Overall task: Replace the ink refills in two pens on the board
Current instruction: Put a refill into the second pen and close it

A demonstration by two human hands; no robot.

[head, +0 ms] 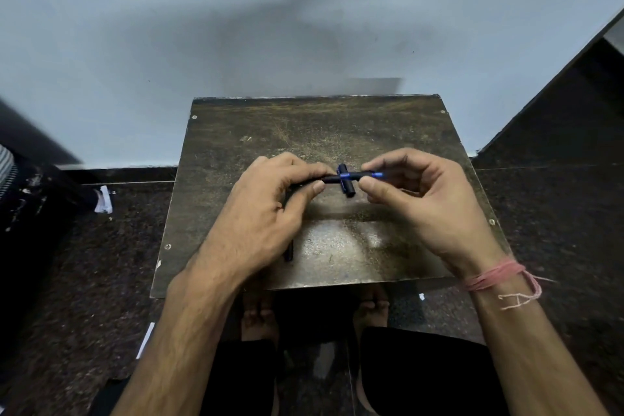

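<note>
I hold a dark pen (332, 178) level above the worn dark board (422, 152). My left hand (266, 209) pinches its left end, and my right hand (418, 199) pinches its right end, where a blue tip (377, 175) shows. Under the held pen, a short dark and blue pen piece (347, 184) lies crosswise on the board. Another dark pen (289, 252) lies on the board beneath my left hand, mostly hidden by it.
The board stands low against a pale wall (236, 27) on a dark speckled floor (557, 230). White paper scraps (103, 201) lie on the floor at the left. My knees and feet (260, 317) sit below the board's near edge.
</note>
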